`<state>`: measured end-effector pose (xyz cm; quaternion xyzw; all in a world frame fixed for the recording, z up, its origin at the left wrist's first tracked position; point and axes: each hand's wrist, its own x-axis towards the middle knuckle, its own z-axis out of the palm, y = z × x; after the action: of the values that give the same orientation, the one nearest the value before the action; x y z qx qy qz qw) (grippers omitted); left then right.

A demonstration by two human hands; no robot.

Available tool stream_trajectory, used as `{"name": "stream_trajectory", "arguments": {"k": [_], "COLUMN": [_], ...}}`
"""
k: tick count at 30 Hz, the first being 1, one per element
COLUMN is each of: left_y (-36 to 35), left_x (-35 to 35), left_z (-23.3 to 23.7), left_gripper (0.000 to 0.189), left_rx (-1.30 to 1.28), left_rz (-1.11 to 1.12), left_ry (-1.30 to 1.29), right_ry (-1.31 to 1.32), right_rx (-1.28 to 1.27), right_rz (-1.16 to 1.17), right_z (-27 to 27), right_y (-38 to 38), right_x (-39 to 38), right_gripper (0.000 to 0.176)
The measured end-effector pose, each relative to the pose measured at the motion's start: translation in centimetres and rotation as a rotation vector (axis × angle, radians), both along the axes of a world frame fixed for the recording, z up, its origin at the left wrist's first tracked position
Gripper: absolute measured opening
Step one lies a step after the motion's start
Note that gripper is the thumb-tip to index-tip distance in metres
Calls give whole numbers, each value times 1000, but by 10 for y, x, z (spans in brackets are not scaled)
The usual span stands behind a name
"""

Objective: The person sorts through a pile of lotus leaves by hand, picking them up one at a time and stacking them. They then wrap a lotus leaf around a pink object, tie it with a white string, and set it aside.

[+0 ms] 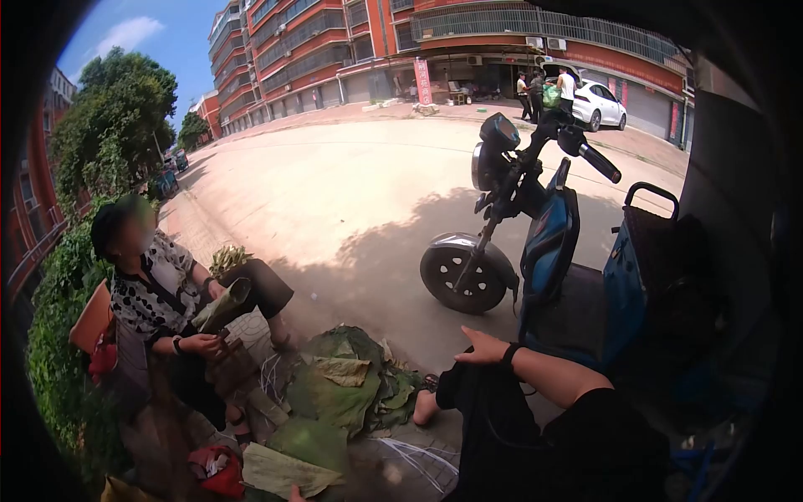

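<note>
Only a fingertip of my left hand (296,494) shows at the bottom edge, pressed on a pale folded lotus leaf (288,470); the rest of that hand is out of view. My right hand (483,345), with a black band at the wrist, rests over my raised knee (493,389). Its thumb stands apart from the fingers, and nothing is in it. Between my foot (425,407) and another person lies a heap of large, dry green lotus leaves (335,402).
A seated person (159,293) at the left holds a rolled leaf (224,305). White strips (410,456) and a red bag (216,470) lie on the paving. A blue electric scooter (552,243) stands at my right. Several people are beside a white car (598,105) across the road.
</note>
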<state>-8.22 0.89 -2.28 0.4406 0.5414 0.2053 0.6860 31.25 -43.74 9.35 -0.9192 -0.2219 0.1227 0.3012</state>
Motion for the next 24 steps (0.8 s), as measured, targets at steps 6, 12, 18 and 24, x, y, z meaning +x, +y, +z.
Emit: {"name": "stream_trajectory", "arguments": {"k": [6, 12, 18, 24], "left_y": [-2, -5, 25, 29], "left_x": [-4, -1, -6, -11], "left_z": [9, 15, -52, -68], "left_gripper": [44, 39, 35, 38], "left_rx": [47, -82, -151, -145], "left_rz": [-57, 42, 125, 144], "left_ry": [97, 59, 21, 50], "right_ry": [-140, -259, -358, -412], "right_rx": [-309, -232, -86, -33], "right_rz": [181, 249, 116, 79], "right_z": [-3, -30, -27, -28], "right_y": [-2, -15, -14, -10], "right_x": [7, 20, 7, 6], "right_gripper": [89, 71, 51, 43]}}
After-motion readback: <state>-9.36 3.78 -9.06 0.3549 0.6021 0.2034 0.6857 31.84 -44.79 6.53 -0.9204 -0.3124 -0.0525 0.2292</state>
